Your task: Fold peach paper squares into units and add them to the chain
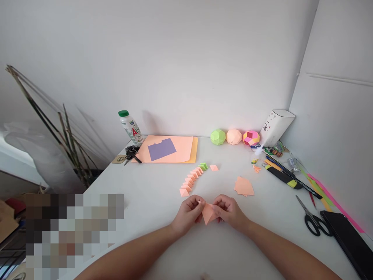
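Between both hands, above the near part of the white table, is a folded piece of peach paper [207,215]. My left hand [189,212] pinches its left edge, and my right hand [229,211] grips the right edge with thumb and fingers. One pointed corner of the paper hangs down toward me. Just beyond my hands, a curved row of small folded peach paper pieces [190,179] ends in green folded pieces [203,166]. A single peach piece [214,168] lies beside the row's far end. Several flat peach sheets [244,186] lie stacked to the right.
Green [218,137], peach [234,136] and pink-yellow paper balls [251,137] stand along the wall. Large peach sheets [140,153], keys [131,152] and a bottle [131,126] are back left. Scissors [313,221], a cutter [281,176] and a black phone-like object [349,239] lie right.
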Action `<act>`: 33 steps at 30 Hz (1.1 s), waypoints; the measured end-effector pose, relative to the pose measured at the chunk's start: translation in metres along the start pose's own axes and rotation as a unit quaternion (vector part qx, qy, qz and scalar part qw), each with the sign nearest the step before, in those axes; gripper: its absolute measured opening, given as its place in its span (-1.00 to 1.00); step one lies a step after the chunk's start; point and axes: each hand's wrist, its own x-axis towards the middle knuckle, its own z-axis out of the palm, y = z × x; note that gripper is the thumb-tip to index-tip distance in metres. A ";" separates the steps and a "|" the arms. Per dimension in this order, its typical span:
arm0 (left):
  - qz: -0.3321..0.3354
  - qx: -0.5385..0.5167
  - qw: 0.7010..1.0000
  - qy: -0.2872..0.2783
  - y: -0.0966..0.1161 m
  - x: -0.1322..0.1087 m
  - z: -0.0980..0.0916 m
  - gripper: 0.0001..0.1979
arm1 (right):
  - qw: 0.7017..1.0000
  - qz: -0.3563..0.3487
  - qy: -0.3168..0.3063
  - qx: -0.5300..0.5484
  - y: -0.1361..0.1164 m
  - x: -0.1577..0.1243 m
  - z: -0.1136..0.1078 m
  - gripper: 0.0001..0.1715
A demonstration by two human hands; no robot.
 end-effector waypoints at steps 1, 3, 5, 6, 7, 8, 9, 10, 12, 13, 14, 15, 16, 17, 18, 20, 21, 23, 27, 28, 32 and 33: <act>0.005 -0.007 1.000 0.006 -0.001 0.000 0.000 -0.67 | 1.000 -0.001 0.004 -0.007 0.000 0.000 0.000 -0.75; 0.013 -0.022 1.000 0.013 -0.001 0.001 0.001 -0.65 | 1.000 -0.004 0.009 -0.006 0.000 0.000 0.000 -0.74; 0.019 -0.030 0.999 0.013 0.000 0.001 0.001 -0.64 | 1.000 -0.004 0.008 -0.003 -0.001 0.000 -0.001 -0.74; 0.021 -0.032 0.999 0.012 0.000 0.001 0.002 -0.64 | 1.000 -0.002 0.007 -0.001 -0.001 0.000 -0.001 -0.74; 0.024 -0.035 0.999 0.012 0.001 0.001 0.002 -0.65 | 1.000 0.001 0.007 0.002 -0.001 0.001 -0.002 -0.74; 0.029 -0.039 0.999 0.013 0.002 0.001 0.003 -0.65 | 1.000 0.003 0.007 0.006 -0.001 0.001 -0.002 -0.73; 0.032 -0.042 0.998 0.013 0.003 0.001 0.003 -0.65 | 1.000 0.005 0.006 0.009 -0.001 0.001 -0.002 -0.72; 0.035 -0.045 0.998 0.014 0.003 0.000 0.003 -0.65 | 1.000 0.005 0.005 0.011 -0.001 0.001 -0.002 -0.72; 0.037 -0.046 0.998 0.015 0.003 0.000 0.003 -0.64 | 1.000 0.005 0.002 0.012 0.000 0.002 -0.003 -0.71; 0.037 -0.046 0.998 0.017 0.003 0.000 0.003 -0.64 | 1.000 0.003 0.002 0.012 0.001 0.003 -0.002 -0.71; 0.038 -0.046 0.998 0.019 0.002 -0.001 0.003 -0.64 | 1.000 0.003 0.002 0.013 0.002 0.003 -0.002 -0.71; 0.039 -0.044 0.998 0.021 0.001 0.000 0.002 -0.64 | 1.000 0.001 0.002 0.015 0.003 0.003 -0.002 -0.71; 0.042 -0.044 0.998 0.023 0.000 0.000 0.002 -0.65 | 1.000 -0.001 0.001 0.020 0.004 0.004 -0.002 -0.72; 0.044 -0.045 0.998 0.022 -0.001 0.000 0.002 -0.65 | 1.000 -0.003 -0.001 0.025 0.006 0.004 -0.002 -0.72; 0.044 -0.049 0.998 0.017 -0.002 0.000 0.001 -0.65 | 1.000 -0.005 -0.004 0.030 0.007 0.004 -0.003 -0.72; 0.037 -0.062 0.997 -0.002 -0.002 0.001 0.001 -0.64 | 0.999 -0.010 -0.010 0.041 0.009 0.004 -0.004 -0.73; 0.033 -0.068 0.997 -0.011 -0.002 0.001 0.000 -0.63 | 0.999 -0.013 -0.012 0.047 0.009 0.005 -0.004 -0.73; 0.025 -0.070 0.997 -0.018 -0.002 0.001 0.000 -0.62 | 0.998 -0.019 -0.009 0.059 0.010 0.005 -0.006 -0.75; 0.019 -0.062 0.998 -0.018 0.000 0.001 -0.001 -0.62 | 0.998 -0.020 0.005 0.065 0.011 0.008 -0.008 -0.78; 0.018 -0.064 0.998 -0.021 0.000 0.001 -0.001 -0.61 | 0.998 -0.018 0.006 0.063 0.011 0.009 -0.008 -0.79; 0.023 -0.072 0.997 -0.004 -0.002 0.001 -0.002 -0.65 | 0.998 -0.012 0.009 0.058 0.011 0.010 -0.009 -0.77; 0.024 -0.074 0.997 0.001 -0.003 0.001 -0.002 -0.67 | 0.998 -0.011 0.007 0.054 0.011 0.010 -0.009 -0.76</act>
